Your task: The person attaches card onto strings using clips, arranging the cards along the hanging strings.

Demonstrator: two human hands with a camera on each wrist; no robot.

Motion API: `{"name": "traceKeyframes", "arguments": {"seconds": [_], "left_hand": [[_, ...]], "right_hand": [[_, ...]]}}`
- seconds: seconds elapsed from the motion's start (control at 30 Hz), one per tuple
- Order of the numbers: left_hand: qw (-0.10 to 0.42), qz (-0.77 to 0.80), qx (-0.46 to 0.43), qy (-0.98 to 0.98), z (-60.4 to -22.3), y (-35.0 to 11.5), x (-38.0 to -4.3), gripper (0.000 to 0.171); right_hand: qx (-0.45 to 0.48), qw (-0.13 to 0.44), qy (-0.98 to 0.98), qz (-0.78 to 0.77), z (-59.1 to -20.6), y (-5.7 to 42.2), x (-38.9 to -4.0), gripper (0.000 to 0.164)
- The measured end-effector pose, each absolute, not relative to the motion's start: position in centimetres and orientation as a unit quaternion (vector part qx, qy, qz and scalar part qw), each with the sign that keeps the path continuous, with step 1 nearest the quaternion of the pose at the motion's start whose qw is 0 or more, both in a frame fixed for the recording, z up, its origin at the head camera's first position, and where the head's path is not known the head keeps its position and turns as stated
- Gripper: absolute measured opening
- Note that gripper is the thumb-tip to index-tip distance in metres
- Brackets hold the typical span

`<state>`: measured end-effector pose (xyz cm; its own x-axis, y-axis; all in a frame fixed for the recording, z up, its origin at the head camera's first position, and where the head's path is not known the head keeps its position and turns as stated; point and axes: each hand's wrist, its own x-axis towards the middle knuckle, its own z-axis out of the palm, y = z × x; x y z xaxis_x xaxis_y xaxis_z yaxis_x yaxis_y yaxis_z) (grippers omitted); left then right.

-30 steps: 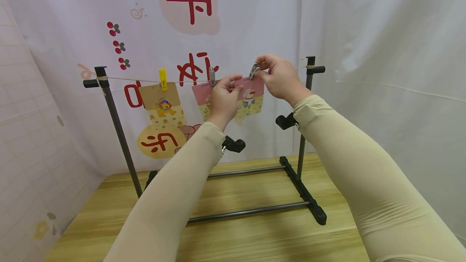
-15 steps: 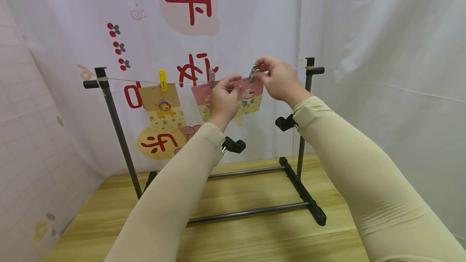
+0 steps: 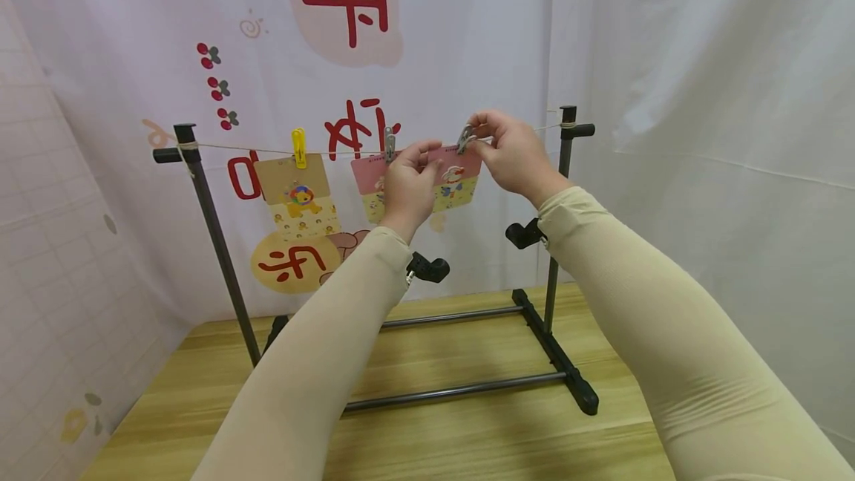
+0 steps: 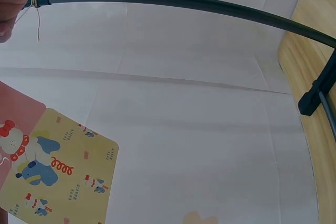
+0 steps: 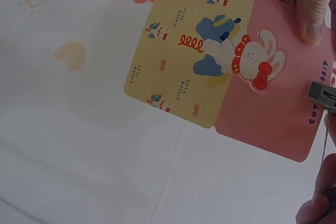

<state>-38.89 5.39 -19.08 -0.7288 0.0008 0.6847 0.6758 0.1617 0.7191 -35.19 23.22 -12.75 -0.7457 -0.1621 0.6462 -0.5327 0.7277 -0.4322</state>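
A pink and yellow card (image 3: 456, 182) with a rabbit print is at the string (image 3: 344, 151), to the right of the middle in the head view. My left hand (image 3: 409, 188) pinches its left side, thumb on the printed face. With thumb and fingers, my right hand (image 3: 513, 153) pinches a grey clothespin (image 3: 464, 137) at the card's top edge. In the right wrist view, the clothespin's tip (image 5: 318, 93) overlaps the pink half beside the lettering. Part of the card is behind my left fingers.
A similar pink card (image 3: 367, 175) hangs from another grey clothespin (image 3: 390, 145), partly behind my left hand. Further left, a brown lion card (image 3: 294, 178) hangs from a yellow clothespin (image 3: 299, 148). The rack's dark posts (image 3: 217, 243) hold the string above a wooden table (image 3: 467, 436).
My right hand, the grey clothespin and the held card have shifted slightly down in the head view, the card also a little left. My left hand stays almost in place, its grip unchanged.
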Motion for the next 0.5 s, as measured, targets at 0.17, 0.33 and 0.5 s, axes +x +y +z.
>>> {"name": "traceKeyframes", "arguments": {"seconds": [0.17, 0.33, 0.5], "left_hand": [[0.283, -0.598, -0.239, -0.711, -19.17, 5.37, -38.98, 0.025], [0.281, -0.596, -0.238, -0.713, -19.22, 5.30, -38.91, 0.026], [0.279, -0.599, -0.232, -0.714, -19.27, 5.28, -38.68, 0.027]], "right_hand": [[0.206, 0.307, -0.875, 0.312, -13.03, 23.29, -35.20, 0.015], [0.206, 0.309, -0.876, 0.309, -13.17, 23.41, -35.28, 0.019], [0.206, 0.307, -0.872, 0.321, -13.32, 23.40, -35.28, 0.022]]}}
